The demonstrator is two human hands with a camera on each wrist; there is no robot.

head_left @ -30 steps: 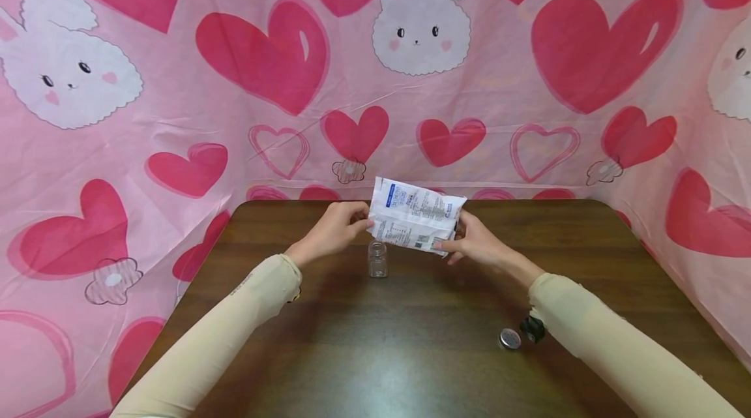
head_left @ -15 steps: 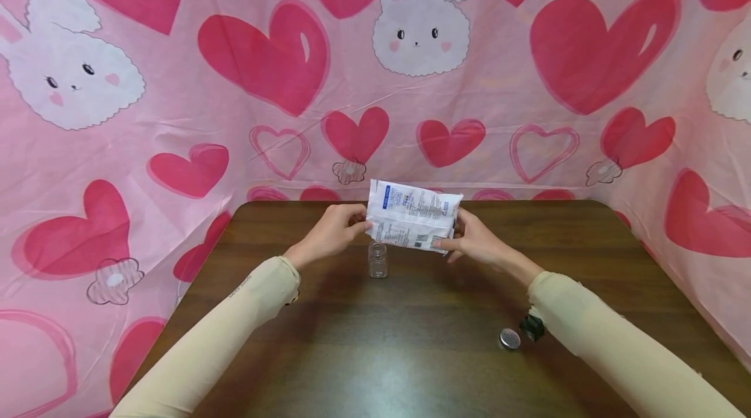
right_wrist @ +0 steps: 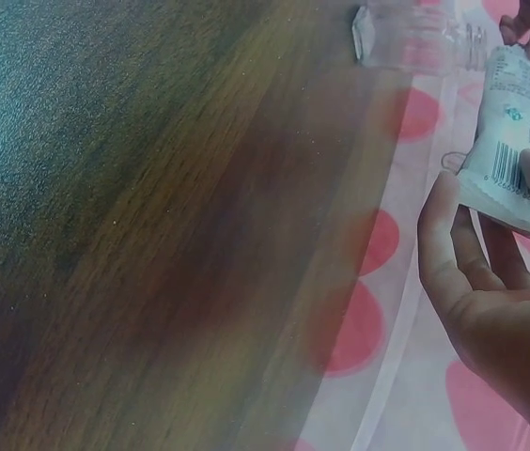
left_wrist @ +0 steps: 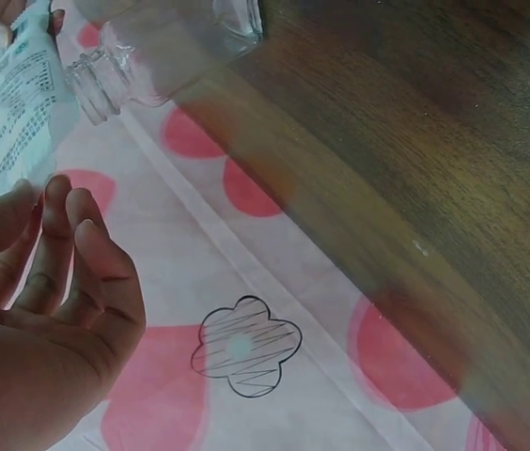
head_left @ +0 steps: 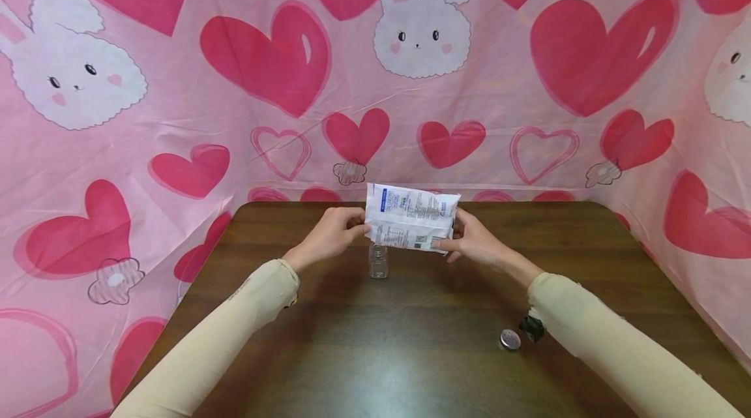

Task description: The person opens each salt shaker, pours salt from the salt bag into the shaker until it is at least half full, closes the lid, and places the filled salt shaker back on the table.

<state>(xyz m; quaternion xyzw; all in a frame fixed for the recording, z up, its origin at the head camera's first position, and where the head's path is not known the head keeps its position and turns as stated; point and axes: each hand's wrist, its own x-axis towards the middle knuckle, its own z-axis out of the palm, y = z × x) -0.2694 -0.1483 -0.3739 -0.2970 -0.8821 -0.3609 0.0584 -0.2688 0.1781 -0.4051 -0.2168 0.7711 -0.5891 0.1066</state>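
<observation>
A white printed packet (head_left: 411, 219) is held up over the table between both hands. My left hand (head_left: 331, 233) pinches its left edge between thumb and index finger; in the left wrist view the other fingers (left_wrist: 105, 254) are loosely bent. At the packet's right end, my right hand (head_left: 478, 240) grips it, thumb in front and fingers behind, near the barcode (right_wrist: 506, 166). Just below the packet's left part stands a small clear bottle (head_left: 379, 263), upright, its threaded neck (left_wrist: 96, 86) uncapped. The packet hides part of the neck in the head view.
A round silver perforated lid (head_left: 510, 340) lies on the brown wooden table (head_left: 375, 353) at the right, close to a black item (head_left: 532, 328) at the right sleeve. Behind the table hangs a pink cloth (head_left: 352, 92) with hearts and rabbits.
The packet has shifted slightly left, and its left end has dropped a little, so it is more nearly level. Both hands keep their hold; bottle and lid stay put.
</observation>
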